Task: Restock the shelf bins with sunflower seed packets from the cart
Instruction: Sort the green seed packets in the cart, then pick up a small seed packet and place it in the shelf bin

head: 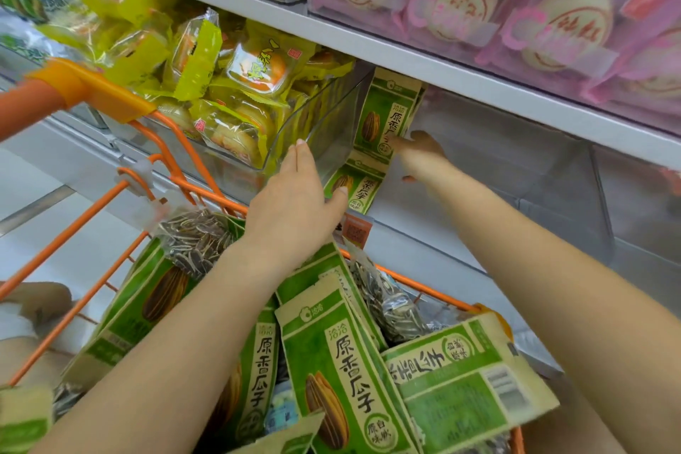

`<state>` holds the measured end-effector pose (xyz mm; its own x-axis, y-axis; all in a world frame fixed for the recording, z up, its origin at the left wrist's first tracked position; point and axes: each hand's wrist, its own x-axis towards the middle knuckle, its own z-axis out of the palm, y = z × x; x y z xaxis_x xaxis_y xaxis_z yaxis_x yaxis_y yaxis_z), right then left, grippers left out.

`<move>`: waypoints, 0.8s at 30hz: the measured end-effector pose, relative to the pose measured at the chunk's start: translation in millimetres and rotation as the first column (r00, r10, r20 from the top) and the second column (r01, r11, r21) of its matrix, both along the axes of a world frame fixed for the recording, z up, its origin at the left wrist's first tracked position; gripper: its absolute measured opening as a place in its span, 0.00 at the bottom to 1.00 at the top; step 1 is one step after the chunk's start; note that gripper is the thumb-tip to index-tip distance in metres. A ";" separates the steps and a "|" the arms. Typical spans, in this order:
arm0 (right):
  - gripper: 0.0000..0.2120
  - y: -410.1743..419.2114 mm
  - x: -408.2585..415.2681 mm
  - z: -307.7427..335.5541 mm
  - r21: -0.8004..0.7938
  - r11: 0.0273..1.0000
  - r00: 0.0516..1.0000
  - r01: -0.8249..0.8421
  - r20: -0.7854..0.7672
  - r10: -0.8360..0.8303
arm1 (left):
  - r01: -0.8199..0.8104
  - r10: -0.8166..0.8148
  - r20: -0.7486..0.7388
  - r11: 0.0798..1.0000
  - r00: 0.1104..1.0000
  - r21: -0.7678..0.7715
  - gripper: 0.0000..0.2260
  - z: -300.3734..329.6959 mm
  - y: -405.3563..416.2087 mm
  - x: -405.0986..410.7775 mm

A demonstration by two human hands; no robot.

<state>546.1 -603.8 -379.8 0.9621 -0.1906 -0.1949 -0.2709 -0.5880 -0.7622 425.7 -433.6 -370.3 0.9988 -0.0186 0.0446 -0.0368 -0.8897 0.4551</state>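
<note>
Grey store shelving point(368, 44) fills the head view, with a clear bin point(324, 129) of yellow snack packs point(228, 85) on the left and pink-wrapped cakes point(552, 18) on the shelf above. To the right of the clear bin, the shelf space point(516, 173) lies open and bare. One sunflower seed packet point(383, 114) stands upright against the bin's side wall, long axis vertical, print facing out; a second packet point(359, 188) stands just below it at the shelf edge. The right hand point(420, 153) reaches in with fingertips on the upper packet; its grip is blurred and cannot be told. The left hand point(298, 195) lies flat with straight fingers along the bin's corner, thumb on the lower packet. Below, the orange wire cart point(110, 217) holds many more packets point(342, 372), lying tilted in a loose heap.
</note>
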 end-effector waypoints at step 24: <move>0.20 -9.5 -211.0 35.8 -0.628 0.722 0.808 -0.290 0.244 0.536 | 0.337 -0.337 0.006 0.940 0.941 -0.052 0.13 45.7 68.8 -126.5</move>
